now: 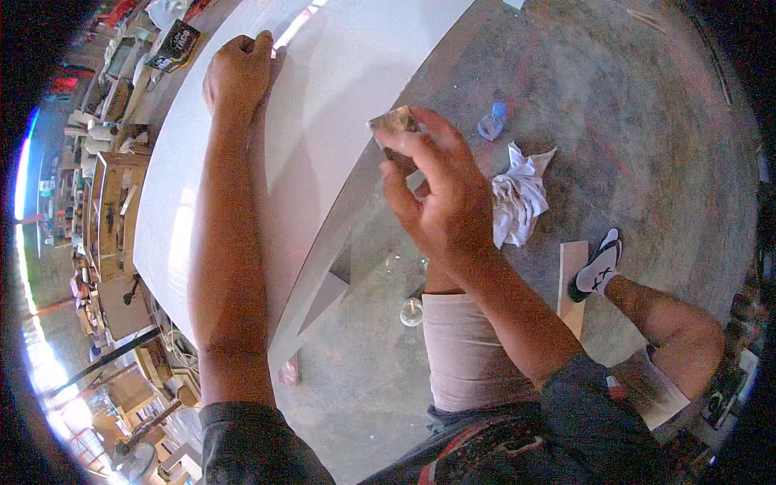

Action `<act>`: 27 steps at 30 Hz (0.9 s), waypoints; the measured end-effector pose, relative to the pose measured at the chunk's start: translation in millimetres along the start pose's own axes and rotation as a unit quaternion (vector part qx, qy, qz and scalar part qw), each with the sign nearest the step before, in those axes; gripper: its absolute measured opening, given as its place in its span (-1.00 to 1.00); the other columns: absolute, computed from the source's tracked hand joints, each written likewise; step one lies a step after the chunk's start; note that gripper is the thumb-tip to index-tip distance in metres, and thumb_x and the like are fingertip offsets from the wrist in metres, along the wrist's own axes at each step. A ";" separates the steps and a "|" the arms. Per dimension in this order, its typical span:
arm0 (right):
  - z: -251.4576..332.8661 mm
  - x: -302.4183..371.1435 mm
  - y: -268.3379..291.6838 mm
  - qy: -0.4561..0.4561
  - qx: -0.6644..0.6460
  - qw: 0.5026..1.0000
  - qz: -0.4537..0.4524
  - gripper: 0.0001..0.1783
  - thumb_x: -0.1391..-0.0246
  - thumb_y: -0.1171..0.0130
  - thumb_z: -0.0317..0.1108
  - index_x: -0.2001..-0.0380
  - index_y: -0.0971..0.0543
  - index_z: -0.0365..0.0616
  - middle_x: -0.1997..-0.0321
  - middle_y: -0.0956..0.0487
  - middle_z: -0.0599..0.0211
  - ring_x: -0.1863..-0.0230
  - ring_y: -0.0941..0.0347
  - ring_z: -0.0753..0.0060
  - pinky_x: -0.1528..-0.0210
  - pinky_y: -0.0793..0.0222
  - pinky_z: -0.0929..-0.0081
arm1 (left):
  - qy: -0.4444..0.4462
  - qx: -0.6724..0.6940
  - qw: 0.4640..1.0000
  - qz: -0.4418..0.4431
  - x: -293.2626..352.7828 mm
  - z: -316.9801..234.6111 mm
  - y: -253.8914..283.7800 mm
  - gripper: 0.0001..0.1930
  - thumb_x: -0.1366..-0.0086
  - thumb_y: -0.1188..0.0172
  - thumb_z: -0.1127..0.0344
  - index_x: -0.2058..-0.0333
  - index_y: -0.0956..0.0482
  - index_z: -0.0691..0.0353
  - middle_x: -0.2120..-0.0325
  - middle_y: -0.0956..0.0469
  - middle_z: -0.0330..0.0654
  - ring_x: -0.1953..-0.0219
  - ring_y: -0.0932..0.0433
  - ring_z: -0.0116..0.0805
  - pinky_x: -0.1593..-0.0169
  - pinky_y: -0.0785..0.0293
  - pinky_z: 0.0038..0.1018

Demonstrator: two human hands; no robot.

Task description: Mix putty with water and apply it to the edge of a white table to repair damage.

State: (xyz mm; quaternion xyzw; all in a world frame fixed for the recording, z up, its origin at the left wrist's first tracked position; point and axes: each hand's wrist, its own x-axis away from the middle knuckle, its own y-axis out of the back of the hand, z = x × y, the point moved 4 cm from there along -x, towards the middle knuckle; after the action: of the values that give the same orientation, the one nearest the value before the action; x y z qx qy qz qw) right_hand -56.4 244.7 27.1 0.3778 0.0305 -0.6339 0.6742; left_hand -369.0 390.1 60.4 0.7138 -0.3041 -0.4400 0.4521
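Observation:
A large glossy white panel (307, 145) slants across the upper left in front of me. My left hand (238, 73) is over it near the far end, fingers curled in and thumb raised; whatever is inside the fist, if anything, is hidden. Beside the panel's right edge, my right hand (443, 190) is raised. Between its thumb and fingers it pinches a small, flat, brown-grey piece (394, 120) with a pale edge. The piece overlaps the panel's edge in view; I cannot tell whether they touch.
On the concrete floor to the right lie a crumpled white cloth (521, 198), a plastic bottle with a blue cap (491, 123) and a wooden board (573, 275) by my foot. A round clear object (411, 312) is near my leg. Cluttered wooden furniture (117, 234) lines the left.

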 end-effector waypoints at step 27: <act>28.5 -14.8 16.5 -0.054 0.045 0.993 0.098 -0.73 -0.20 -0.34 -0.34 0.03 -0.69 -0.08 0.08 -0.67 0.03 0.13 -0.68 -0.04 0.04 -0.62 0.14 | 0.010 0.014 1.000 0.019 3.6 -6.8 5.2 -0.43 -0.37 -0.09 -0.27 0.13 -0.77 0.13 0.13 -0.75 0.05 0.00 -0.69 0.13 -0.15 -0.51 0.01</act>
State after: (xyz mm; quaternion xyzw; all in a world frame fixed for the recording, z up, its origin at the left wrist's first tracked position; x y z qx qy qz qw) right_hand -57.2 239.9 62.9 0.3737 -0.0718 -0.5848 0.7164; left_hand -361.5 387.6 65.3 0.7187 -0.3189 -0.4196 0.4536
